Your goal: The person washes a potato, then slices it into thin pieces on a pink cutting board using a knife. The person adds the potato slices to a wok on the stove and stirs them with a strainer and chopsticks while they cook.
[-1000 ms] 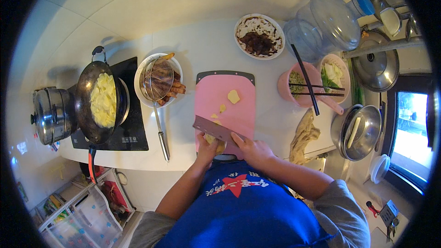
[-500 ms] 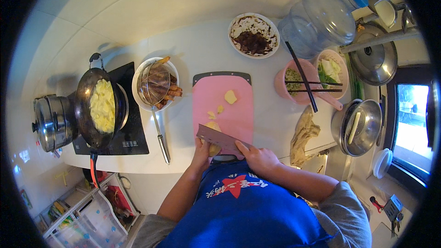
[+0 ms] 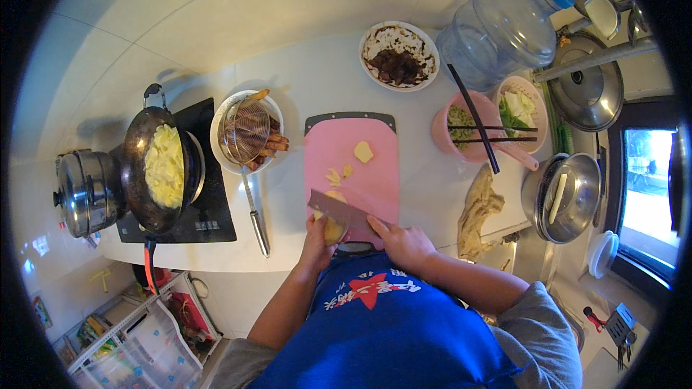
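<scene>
My left hand (image 3: 315, 246) grips a pale yellow potato (image 3: 334, 231) over the near end of a pink cutting board (image 3: 353, 133). In my right hand (image 3: 405, 247) is a cleaver (image 3: 340, 212), its broad blade slanting across the potato and partly covering it. Whether the edge has cut in cannot be made out. Farther up the board lies a cut yellow chunk (image 3: 363, 151). Small yellow pieces (image 3: 334, 177) are scattered between that chunk and the blade.
At left, a wok (image 3: 135, 173) of pale yellow slices stands on a black cooktop (image 3: 214, 209). A skimmer (image 3: 245, 133) rests across a bowl of browned sticks. Black chopsticks (image 3: 472, 112) lie over pink containers (image 3: 441, 126) at right, near a large water jug (image 3: 497, 25).
The cleaver blade has shifted slightly upward and more of the potato shows beneath it. Another small yellow piece appears among those on the board. Both hands keep their grips.
</scene>
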Demonstrator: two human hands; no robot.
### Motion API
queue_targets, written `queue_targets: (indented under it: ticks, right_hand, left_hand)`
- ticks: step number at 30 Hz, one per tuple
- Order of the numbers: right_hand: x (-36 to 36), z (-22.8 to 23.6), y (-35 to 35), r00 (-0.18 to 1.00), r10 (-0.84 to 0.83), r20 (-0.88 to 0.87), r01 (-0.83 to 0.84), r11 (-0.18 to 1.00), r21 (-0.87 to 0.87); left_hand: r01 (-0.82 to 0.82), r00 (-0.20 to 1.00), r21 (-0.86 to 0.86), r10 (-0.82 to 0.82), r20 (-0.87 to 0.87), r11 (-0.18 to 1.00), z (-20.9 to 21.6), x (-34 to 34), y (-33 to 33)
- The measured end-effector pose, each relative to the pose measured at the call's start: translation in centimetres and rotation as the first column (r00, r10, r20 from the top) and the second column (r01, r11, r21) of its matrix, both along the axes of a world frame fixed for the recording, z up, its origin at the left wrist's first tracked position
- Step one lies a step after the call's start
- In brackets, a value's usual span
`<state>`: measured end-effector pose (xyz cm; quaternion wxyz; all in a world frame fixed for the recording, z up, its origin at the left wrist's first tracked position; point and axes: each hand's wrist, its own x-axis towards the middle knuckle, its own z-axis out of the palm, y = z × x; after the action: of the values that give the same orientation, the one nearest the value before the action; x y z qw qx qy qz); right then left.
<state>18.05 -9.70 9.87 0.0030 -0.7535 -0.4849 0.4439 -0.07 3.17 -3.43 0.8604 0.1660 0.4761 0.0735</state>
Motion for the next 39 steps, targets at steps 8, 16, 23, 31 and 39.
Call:
queue_targets:
  ticks: [8,16,23,31,39]
  right_hand:
    - [-0.6,-2.1,0.9,1.000,-0.022,0.007,0.021,0.997,0.080]
    - [-1.1,-4.3,3.5,0.996,0.011,0.084,-0.026,0.983,0.184]
    - [-1.2,-4.4,5.8,0.997,0.042,0.067,-0.051,0.989,0.137]
    - [-0.7,-1.1,2.6,0.996,-0.077,-0.035,0.076,0.997,-0.004]
    - [-2.1,-8.3,6.4,0.992,-0.127,0.023,0.118,0.966,0.231]
  left_hand:
    - [-0.019,1.000,0.186,0.016,0.017,0.982,2.4,2.0,-1.0]
    - [-0.053,0.998,0.199,0.055,-0.006,0.979,2.0,2.1,-0.4]
    - [-0.017,0.997,0.192,0.032,-0.076,0.981,2.4,2.3,1.4]
    - [-0.018,0.994,0.305,0.049,-0.096,0.952,2.2,2.0,0.6]
    - [-0.033,0.996,0.352,0.062,-0.071,0.935,1.0,1.5,0.2]
